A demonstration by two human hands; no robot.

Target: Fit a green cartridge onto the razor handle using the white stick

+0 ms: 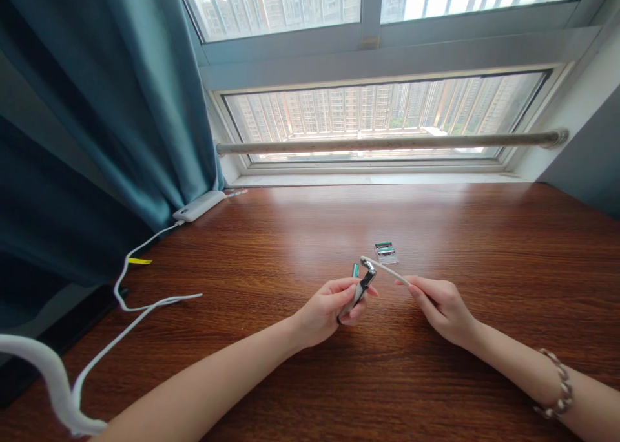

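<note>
My left hand (334, 306) is closed around a razor handle (359, 294), grey and black with a shiny metal neck, tilted up and to the right. Between the fingers of my right hand (443, 306) is a thin pale stick (390, 271). Its far end meets the top of the razor handle, though whether they touch I cannot tell. Just beyond my left fingers shows a razor cartridge (356, 270) with a green strip; whether it lies on the table or is held is unclear. Behind the stick, a clear plastic case (387, 259) holds razor cartridges with green strips.
The brown wooden table (290, 235) reaches the window sill. A white power bank (201, 206) with a white cable (121, 280) lies by the blue curtain (130, 106). A thick white curved tube (48, 364) stands at the lower left. A metal rail (387, 143) crosses the window.
</note>
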